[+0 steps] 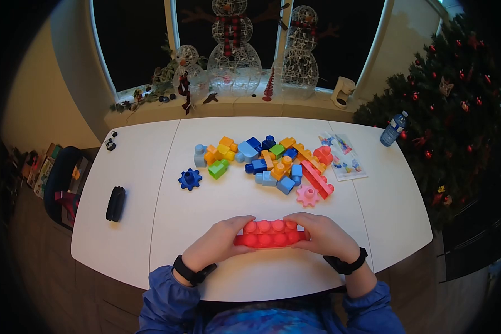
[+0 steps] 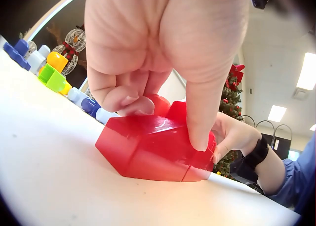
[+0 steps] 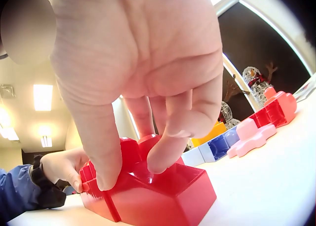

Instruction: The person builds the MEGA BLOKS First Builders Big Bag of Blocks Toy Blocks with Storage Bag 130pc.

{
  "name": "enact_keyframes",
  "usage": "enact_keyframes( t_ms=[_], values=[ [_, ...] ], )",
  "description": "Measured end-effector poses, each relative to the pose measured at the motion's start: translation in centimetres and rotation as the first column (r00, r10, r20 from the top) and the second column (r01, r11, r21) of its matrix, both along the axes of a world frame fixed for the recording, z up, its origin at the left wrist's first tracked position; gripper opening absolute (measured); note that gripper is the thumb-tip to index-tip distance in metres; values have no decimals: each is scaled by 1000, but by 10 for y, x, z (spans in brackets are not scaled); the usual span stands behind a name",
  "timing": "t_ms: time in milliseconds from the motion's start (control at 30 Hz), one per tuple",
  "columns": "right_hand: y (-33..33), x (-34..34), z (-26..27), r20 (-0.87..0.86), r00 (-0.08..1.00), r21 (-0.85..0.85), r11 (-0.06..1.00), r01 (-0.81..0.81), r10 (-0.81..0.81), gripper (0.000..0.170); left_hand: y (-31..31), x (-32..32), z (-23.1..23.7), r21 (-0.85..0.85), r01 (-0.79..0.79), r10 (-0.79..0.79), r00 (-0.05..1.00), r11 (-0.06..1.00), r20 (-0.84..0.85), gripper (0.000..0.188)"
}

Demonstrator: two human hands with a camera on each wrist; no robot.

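Both hands grip a red toy building block [image 1: 271,234] at the near side of the table, one hand at each end. Two rows of round studs face up on it. My left hand [image 1: 218,239] pinches its left end between thumb and fingers. At the right end, my right hand [image 1: 328,236] does the same. In the left wrist view the red block [image 2: 148,147] shows slanted shiny sides and seams, low at the white tabletop. The right wrist view shows the thumb of the right hand [image 3: 138,63] on its near side and fingers over the top.
Beyond the hands lie several loose blocks, among them a blue gear-shaped piece [image 1: 190,179], a pink gear-shaped piece [image 1: 308,195] and a long red block [image 1: 317,179]. A picture sheet [image 1: 348,167], a water bottle [image 1: 394,129] and a black case [image 1: 116,204] are on the white table [image 1: 206,278].
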State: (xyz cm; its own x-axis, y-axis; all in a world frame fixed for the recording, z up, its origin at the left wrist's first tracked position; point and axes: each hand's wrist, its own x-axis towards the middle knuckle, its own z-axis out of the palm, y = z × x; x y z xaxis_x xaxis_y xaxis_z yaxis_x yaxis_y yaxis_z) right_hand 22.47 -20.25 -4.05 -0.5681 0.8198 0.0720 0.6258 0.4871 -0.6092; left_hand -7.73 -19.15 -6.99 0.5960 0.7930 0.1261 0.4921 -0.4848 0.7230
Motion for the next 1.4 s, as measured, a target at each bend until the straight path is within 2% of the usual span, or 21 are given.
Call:
enact_keyframes(
  t_ms=[133,233,333,400,533,567,600,767,1400],
  values=[
    [1,2,-2,21,1000,-3,1000,-4,4,67,0,-1,-6,71,10,-10,1000,997,4,77],
    [-3,1,-4,-28,1000,109,994,0,3,74,-4,-1,6,128,-30,25,999,991,36,80],
    [-13,5,26,-62,983,-86,982,169,-174,81,-20,-9,34,79,-134,127,988,988,88,78],
    [-18,17,33,-124,963,-34,970,239,-241,72,-30,-26,41,17,-226,221,967,974,130,70],
    [-28,40,27,-270,908,91,931,355,-320,59,-53,-52,44,65,-437,413,882,897,227,44],
    [-32,38,29,-300,889,90,917,388,-346,47,-58,-58,39,82,-487,455,854,870,251,39],
    [-33,39,27,-285,896,96,920,381,-341,46,-60,-61,36,96,-536,495,824,838,276,33],
    [-34,43,17,-240,920,121,931,344,-309,38,-58,-64,33,88,-555,516,812,827,272,27],
    [-33,38,13,-217,930,107,939,326,-297,30,-50,-58,30,69,-533,504,828,843,246,26]
  ],
)
